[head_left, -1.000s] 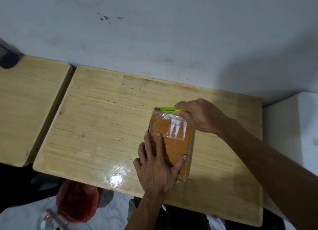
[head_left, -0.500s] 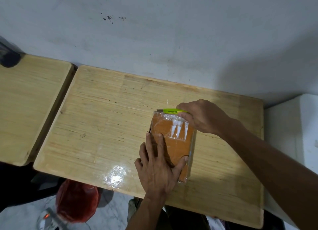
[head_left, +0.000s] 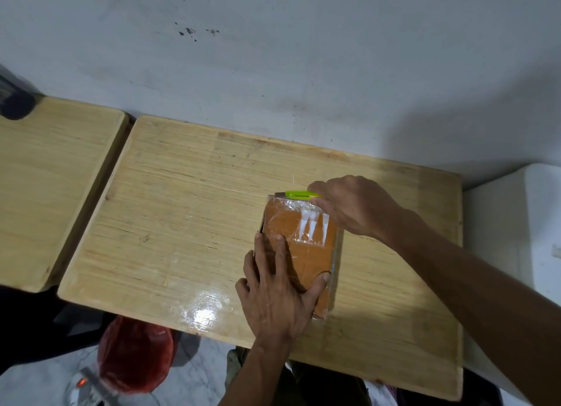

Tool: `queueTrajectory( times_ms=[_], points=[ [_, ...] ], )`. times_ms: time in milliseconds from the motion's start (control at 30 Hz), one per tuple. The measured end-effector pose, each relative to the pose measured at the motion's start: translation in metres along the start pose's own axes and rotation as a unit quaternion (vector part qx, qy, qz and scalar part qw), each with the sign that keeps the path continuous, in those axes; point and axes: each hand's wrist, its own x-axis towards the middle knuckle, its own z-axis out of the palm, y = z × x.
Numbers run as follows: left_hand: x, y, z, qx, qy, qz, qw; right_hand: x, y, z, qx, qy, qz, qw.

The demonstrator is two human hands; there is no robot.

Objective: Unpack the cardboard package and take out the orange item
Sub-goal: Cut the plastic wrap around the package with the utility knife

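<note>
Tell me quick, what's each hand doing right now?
Left hand: open, pressed flat on the package.
Right hand: closed on the green cutter at the package's far edge.

counter (head_left: 188, 211): pale wood, glossy glare near your front edge, set against the wall | on it: your plastic-wrapped cardboard package (head_left: 303, 254), lying flat right of centre | second counter (head_left: 54, 175): just beside it on your left, narrow gap between

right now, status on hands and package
Left hand flat, pinning package. Right hand shut on green cutter at far edge. Nothing blocking.
</note>
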Motion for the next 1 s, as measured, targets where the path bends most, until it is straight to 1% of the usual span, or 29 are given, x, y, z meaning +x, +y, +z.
queueTrajectory(
  times_ms=[100, 200, 467, 667, 1000],
  points=[
    [0.0, 0.0, 0.0, -0.001, 0.002, 0.0, 1.0, -0.004, 0.003, -0.007, 0.001, -0.002, -0.017, 1.0],
    [-0.001, 0.0, -0.001, -0.001, 0.004, -0.002, 1.0, -0.008, 0.004, -0.01, 0.003, -0.015, -0.006, 1.0],
    [-0.001, -0.001, 0.002, 0.004, 0.003, -0.006, 1.0, -0.009, -0.003, -0.008, -0.025, -0.005, 0.002, 1.0],
    [-0.001, 0.001, 0.0, 0.006, 0.003, 0.001, 1.0, -0.024, 0.01, -0.014, -0.055, -0.072, 0.005, 0.996],
    [0.0, 0.001, 0.0, 0.011, 0.002, 0.003, 1.0, -0.04, 0.018, -0.019, -0.088, -0.096, 0.043, 0.991]
  ],
)
